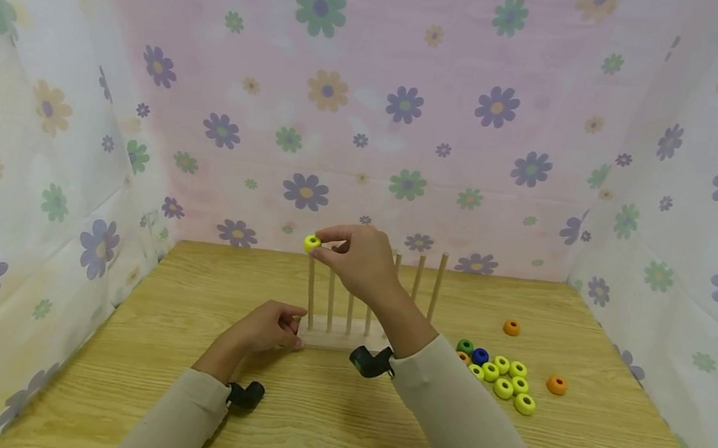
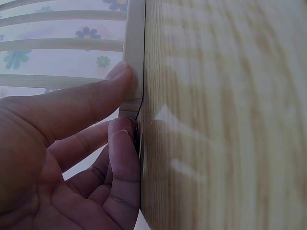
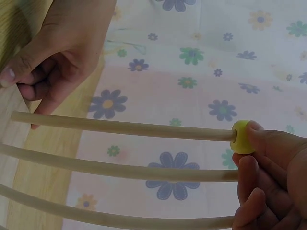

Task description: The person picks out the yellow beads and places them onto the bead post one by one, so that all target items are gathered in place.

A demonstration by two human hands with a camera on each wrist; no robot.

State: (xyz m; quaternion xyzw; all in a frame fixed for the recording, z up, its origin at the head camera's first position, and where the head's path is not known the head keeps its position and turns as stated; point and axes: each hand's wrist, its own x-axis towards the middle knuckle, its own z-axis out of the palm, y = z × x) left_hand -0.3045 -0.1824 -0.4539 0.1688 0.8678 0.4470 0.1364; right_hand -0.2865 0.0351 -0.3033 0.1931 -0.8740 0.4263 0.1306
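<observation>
A yellow bead (image 1: 312, 244) sits at the top of the leftmost wooden peg (image 1: 312, 290). My right hand (image 1: 357, 258) pinches it between thumb and fingers. In the right wrist view, the peg's tip meets the hole of the yellow bead (image 3: 243, 137). Low at the left, my left hand (image 1: 263, 329) holds the end of the pegged stand's pale wooden base (image 1: 323, 338). Seen from the left wrist, the thumb lies along the base (image 2: 135, 72) and the fingertips are at its end. My right hand and forearm hide parts of the other pegs.
On the table (image 1: 203, 271) to the right lie several yellow beads (image 1: 504, 388), a green bead (image 1: 465, 346) and a blue bead (image 1: 481, 357). Orange beads lie there too, one farther back (image 1: 512, 327), another at the right (image 1: 557, 385). Flowered cloth (image 1: 367, 164) surrounds the table's back and sides.
</observation>
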